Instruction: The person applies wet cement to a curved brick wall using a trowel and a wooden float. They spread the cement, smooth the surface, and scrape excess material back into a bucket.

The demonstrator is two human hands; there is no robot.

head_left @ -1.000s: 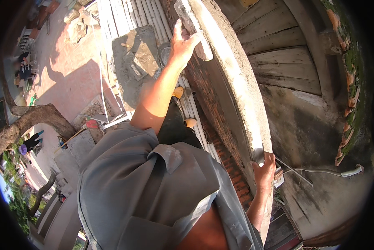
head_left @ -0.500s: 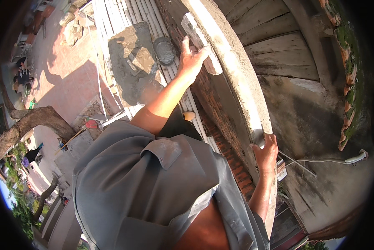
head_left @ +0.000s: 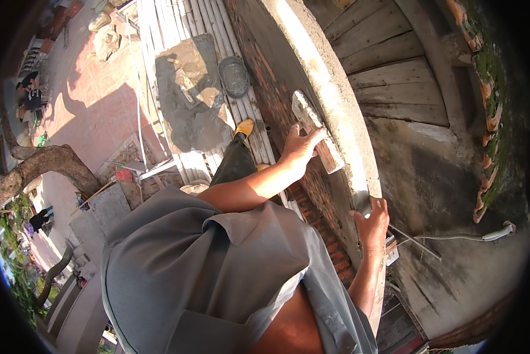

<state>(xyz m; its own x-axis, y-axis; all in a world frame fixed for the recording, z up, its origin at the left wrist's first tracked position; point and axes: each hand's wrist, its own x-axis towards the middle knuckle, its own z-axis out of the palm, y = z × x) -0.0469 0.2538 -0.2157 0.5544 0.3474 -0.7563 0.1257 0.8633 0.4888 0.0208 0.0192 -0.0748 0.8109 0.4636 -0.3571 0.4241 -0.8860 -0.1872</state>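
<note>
My left hand [head_left: 303, 144] grips a long, pale, mortar-crusted float [head_left: 317, 130], which lies against the inner side of the curved plastered wall edge [head_left: 322, 74]. My right hand [head_left: 372, 219] is closed at that edge further down, around a smooth grey piece I cannot make out clearly. Exposed brickwork [head_left: 265, 76] shows on the wall's face beside me. Left of it, a mortar-covered board [head_left: 179, 124] with tools on it and a dark bucket [head_left: 234, 82] rest on pole planking [head_left: 182, 20].
My yellow-booted foot [head_left: 244, 128] stands on the planking. A paved yard [head_left: 93, 118] lies below left, with people [head_left: 31, 88] and a curved tree trunk [head_left: 58, 165]. Right are curved wooden boards [head_left: 389, 94], mossy tile edging [head_left: 489, 147] and a cable with a pipe [head_left: 492, 236].
My left hand and the float have moved down along the wall edge toward my right hand, which stays near the same spot. More of my leg and boot shows.
</note>
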